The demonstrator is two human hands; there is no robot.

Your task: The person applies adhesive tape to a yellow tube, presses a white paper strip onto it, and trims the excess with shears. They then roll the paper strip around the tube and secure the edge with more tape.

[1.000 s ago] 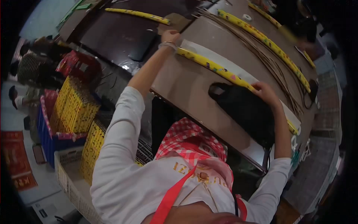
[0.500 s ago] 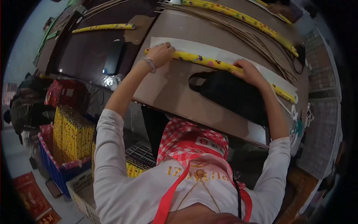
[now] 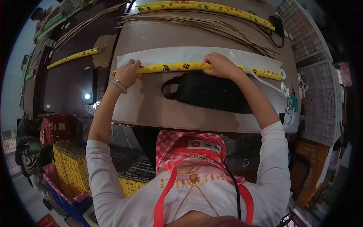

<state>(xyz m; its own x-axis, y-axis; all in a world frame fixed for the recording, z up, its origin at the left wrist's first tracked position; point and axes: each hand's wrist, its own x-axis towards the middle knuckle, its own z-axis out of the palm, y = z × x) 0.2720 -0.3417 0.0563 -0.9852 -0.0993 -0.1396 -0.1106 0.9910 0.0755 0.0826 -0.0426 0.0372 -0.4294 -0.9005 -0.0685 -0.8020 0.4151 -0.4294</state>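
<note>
A long yellow patterned roll (image 3: 177, 67) lies across the table along the near edge of a white paper sheet (image 3: 166, 55). Near the roll's left end, my left hand (image 3: 128, 73) is closed around it, a bracelet on the wrist. My right hand (image 3: 219, 65) grips the same roll right of its middle, fingers bent over the top. Just below the roll lies a black bag (image 3: 211, 92) with a loop handle, partly under my right forearm. A white strip (image 3: 261, 79) crosses the roll's right part.
Thin brown strips (image 3: 196, 26) and more yellow rolls (image 3: 204, 6) lie at the table's far side. Teal scissors (image 3: 292, 102) rest at the right edge. A phone (image 3: 87, 85) is at left. A blue crate (image 3: 70, 204) stands at lower left, near a person (image 3: 32, 160).
The view has shifted, so the table sits more level. My right hand still grips the roll, now apparently closer to its middle. The white strip now lies across the roll's right part.
</note>
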